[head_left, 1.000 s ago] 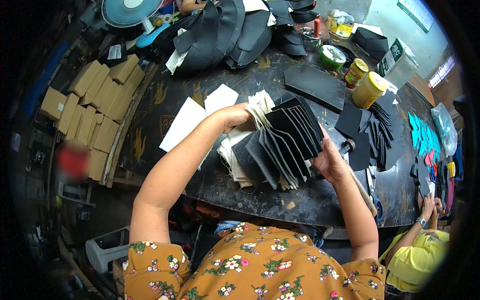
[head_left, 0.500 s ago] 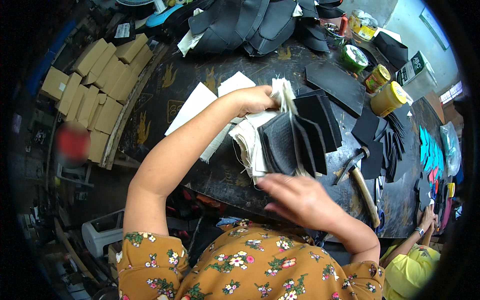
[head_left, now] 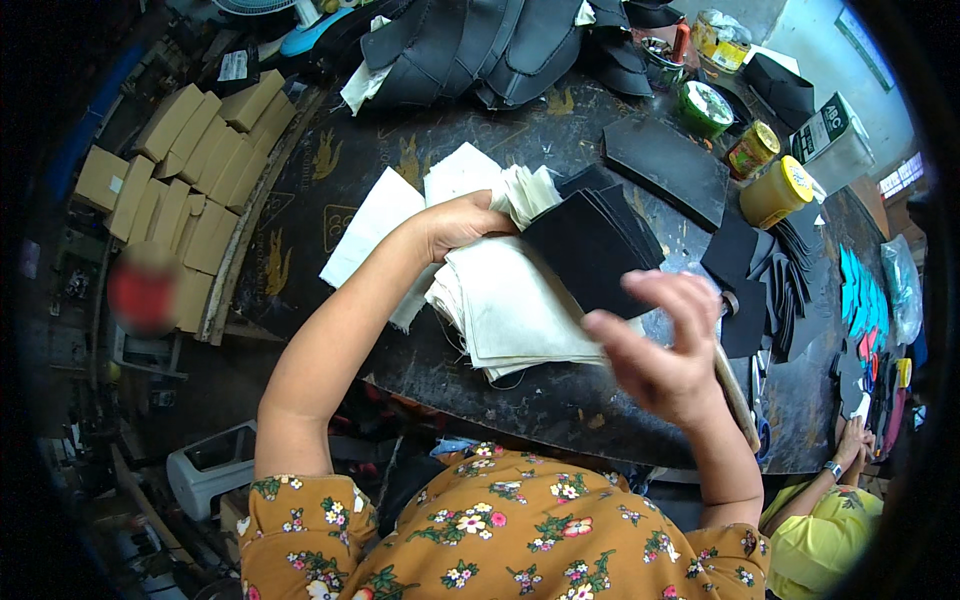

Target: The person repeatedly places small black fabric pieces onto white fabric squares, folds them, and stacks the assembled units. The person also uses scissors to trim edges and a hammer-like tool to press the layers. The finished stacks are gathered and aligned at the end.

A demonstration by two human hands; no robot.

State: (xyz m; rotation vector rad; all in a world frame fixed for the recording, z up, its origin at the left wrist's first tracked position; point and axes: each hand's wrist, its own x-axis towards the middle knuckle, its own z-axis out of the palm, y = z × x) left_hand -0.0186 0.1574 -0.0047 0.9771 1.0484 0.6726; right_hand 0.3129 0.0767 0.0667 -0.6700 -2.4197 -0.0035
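Observation:
My left hand [head_left: 468, 222] is closed on the upper edge of a stack of white cloth pieces [head_left: 515, 305]. The stack lies on the dark table with its broad faces up and a few loose threads at the rim. Several black sheets [head_left: 590, 245] lie fanned at its right side, some overlapping the white cloth. Over the lower right corner of the stack hovers my right hand [head_left: 670, 350], fingers spread and curved, holding nothing. More white cloth sheets [head_left: 375, 225] lie flat beside my left wrist.
A hammer [head_left: 735, 385] and scissors [head_left: 758, 400] lie to the right, near cut black pieces [head_left: 770, 275]. Jars [head_left: 778, 195] and a black slab [head_left: 665, 170] stand farther back. Black stitched parts [head_left: 480, 50] fill the far edge; cardboard boxes [head_left: 200, 150] sit left. A co-worker's hands [head_left: 853, 440] are at right.
The raised black sheets have come down flatter, baring the white cloth's face. My right hand has moved right and up, its fingers spreading; my left hand has shifted slightly left and down.

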